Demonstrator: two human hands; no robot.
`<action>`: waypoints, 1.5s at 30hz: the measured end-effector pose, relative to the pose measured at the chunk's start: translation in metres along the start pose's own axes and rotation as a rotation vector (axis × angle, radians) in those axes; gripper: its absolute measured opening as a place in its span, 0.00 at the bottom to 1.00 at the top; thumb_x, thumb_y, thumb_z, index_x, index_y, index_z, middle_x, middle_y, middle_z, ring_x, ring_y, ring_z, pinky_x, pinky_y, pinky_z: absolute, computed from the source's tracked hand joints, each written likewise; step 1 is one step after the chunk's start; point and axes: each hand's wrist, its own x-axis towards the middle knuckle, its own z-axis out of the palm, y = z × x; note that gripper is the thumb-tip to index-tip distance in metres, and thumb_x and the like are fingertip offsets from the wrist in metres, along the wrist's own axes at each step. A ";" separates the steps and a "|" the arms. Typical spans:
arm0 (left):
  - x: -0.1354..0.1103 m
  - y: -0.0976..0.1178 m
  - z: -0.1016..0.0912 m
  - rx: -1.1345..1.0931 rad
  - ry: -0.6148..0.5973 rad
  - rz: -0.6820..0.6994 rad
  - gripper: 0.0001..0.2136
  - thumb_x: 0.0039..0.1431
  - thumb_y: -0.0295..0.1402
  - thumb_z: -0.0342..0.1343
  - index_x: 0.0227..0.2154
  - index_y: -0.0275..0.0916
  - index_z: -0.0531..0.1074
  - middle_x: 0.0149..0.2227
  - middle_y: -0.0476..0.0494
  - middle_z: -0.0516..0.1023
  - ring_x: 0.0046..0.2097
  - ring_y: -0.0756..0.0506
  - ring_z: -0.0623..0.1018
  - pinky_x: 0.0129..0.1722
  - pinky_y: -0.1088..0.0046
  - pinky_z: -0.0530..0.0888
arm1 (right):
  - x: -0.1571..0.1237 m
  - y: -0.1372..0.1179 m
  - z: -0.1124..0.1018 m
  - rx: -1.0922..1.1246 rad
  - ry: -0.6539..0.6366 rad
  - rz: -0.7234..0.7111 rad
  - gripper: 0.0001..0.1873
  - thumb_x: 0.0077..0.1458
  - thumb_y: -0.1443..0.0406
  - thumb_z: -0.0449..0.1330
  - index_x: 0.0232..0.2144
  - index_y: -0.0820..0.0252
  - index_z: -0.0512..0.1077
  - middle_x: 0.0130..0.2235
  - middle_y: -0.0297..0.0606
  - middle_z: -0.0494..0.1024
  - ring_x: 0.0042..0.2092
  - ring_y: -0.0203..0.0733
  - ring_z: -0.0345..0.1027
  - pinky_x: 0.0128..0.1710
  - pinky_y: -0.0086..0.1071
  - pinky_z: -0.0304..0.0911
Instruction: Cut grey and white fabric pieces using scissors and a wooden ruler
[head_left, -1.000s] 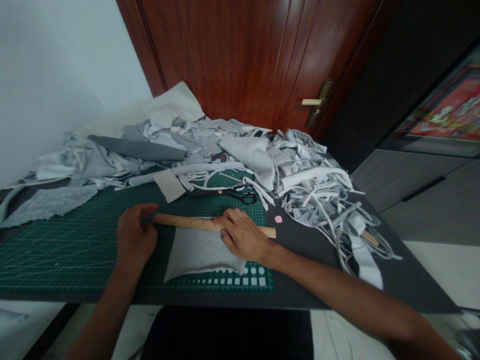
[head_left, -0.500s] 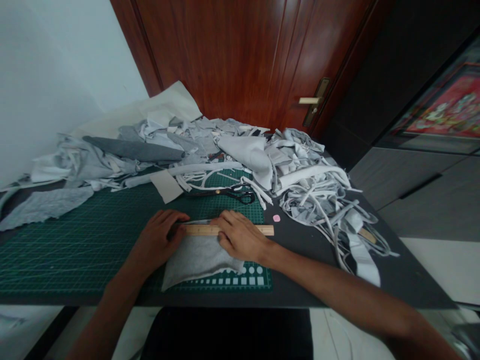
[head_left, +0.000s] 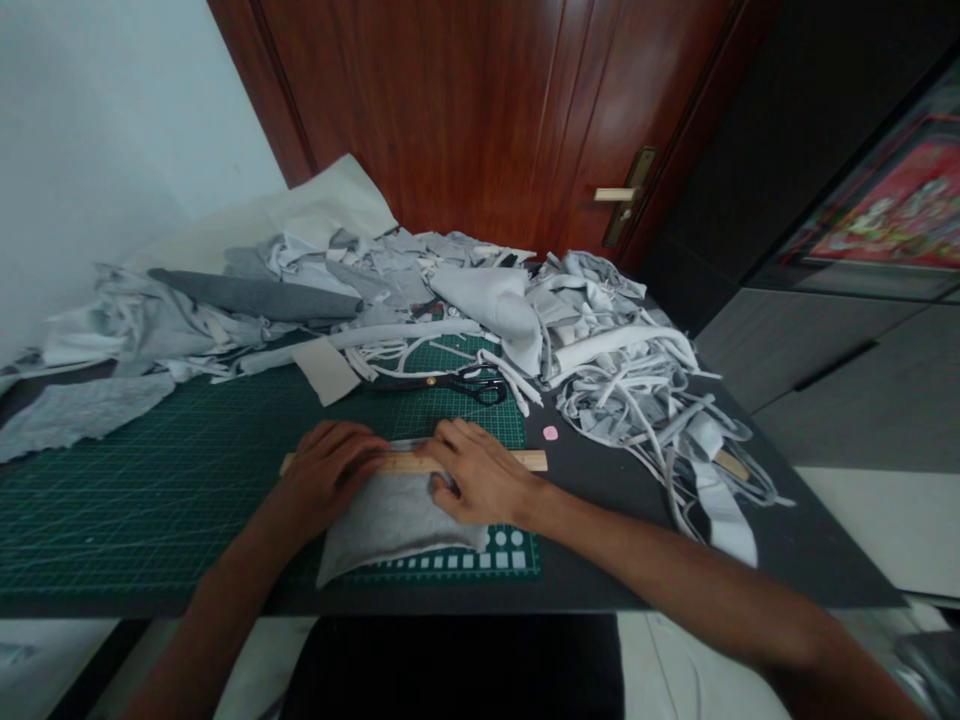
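My left hand [head_left: 326,475] and my right hand [head_left: 476,472] both press down on a wooden ruler [head_left: 495,461], which lies level across the upper part of a folded grey fabric piece [head_left: 386,535]. The hands hide the ruler's middle, and its two ends show beyond them. The fabric sits on a green cutting mat [head_left: 157,510] near the mat's front edge. Black-handled scissors [head_left: 469,388] lie on the mat beyond my hands. A small pink chalk piece [head_left: 550,433] lies just past my right hand.
A large heap of grey and white fabric scraps and strips [head_left: 615,400] covers the back and right of the dark table [head_left: 600,560]. A beige fabric square [head_left: 326,370] lies on the mat. A wooden door [head_left: 487,110] stands behind the table.
The ruler has swung from a slant to level across the fabric. My left hand has moved right, from the ruler's left end onto its length. The view has shifted slightly.
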 end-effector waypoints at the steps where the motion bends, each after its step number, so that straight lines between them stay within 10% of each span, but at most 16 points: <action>1: -0.001 -0.001 0.001 -0.019 -0.017 0.040 0.14 0.73 0.42 0.50 0.45 0.43 0.78 0.44 0.45 0.80 0.49 0.42 0.76 0.54 0.63 0.72 | 0.000 -0.001 0.000 -0.007 -0.002 0.004 0.14 0.62 0.65 0.55 0.48 0.62 0.72 0.44 0.44 0.68 0.47 0.51 0.61 0.49 0.44 0.63; 5: -0.003 -0.002 0.004 -0.072 -0.088 0.157 0.16 0.75 0.37 0.46 0.45 0.44 0.80 0.46 0.45 0.81 0.49 0.44 0.77 0.52 0.67 0.74 | 0.001 -0.003 -0.001 -0.021 -0.027 0.042 0.11 0.63 0.66 0.54 0.46 0.62 0.73 0.44 0.44 0.68 0.46 0.49 0.61 0.46 0.42 0.64; 31: -0.029 0.010 0.002 0.276 0.055 -0.280 0.25 0.71 0.45 0.43 0.58 0.39 0.77 0.62 0.33 0.75 0.63 0.31 0.72 0.63 0.45 0.70 | 0.001 0.017 -0.007 -0.010 -0.064 0.072 0.16 0.51 0.69 0.56 0.44 0.61 0.70 0.42 0.43 0.71 0.46 0.49 0.63 0.49 0.41 0.63; 45: -0.016 -0.005 -0.008 0.066 0.121 -0.329 0.19 0.68 0.47 0.46 0.31 0.43 0.75 0.49 0.38 0.82 0.50 0.36 0.78 0.54 0.50 0.73 | 0.003 0.023 -0.006 -0.011 -0.092 -0.014 0.18 0.48 0.69 0.56 0.43 0.60 0.69 0.42 0.43 0.73 0.44 0.49 0.65 0.49 0.41 0.62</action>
